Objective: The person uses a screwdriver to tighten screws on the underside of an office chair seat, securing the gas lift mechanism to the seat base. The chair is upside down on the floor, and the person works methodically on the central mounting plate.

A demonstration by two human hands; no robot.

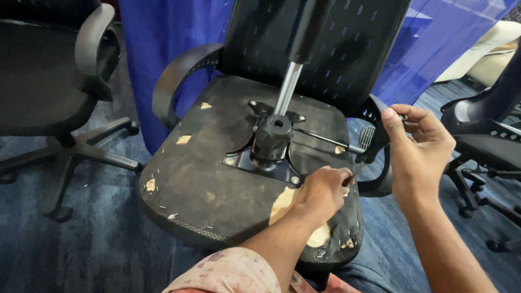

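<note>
To your far left an upright office chair [49, 81] stands well apart. Before you lies the overturned chair seat [217, 184], underside up, its black mechanism plate [266, 157] and gas cylinder [290, 76] at the centre. Your left hand [323, 190] is closed, fingers pinching the screwdriver shaft [355, 172] low at the seat's right edge; keep that tip seated square. Your right hand [418, 144] is wrapped shut around the screwdriver handle [372, 142] beside the armrest [380, 163]; press straight down the shaft as you turn.

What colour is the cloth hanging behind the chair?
Blue; the cloth shows best in the head view.
</note>
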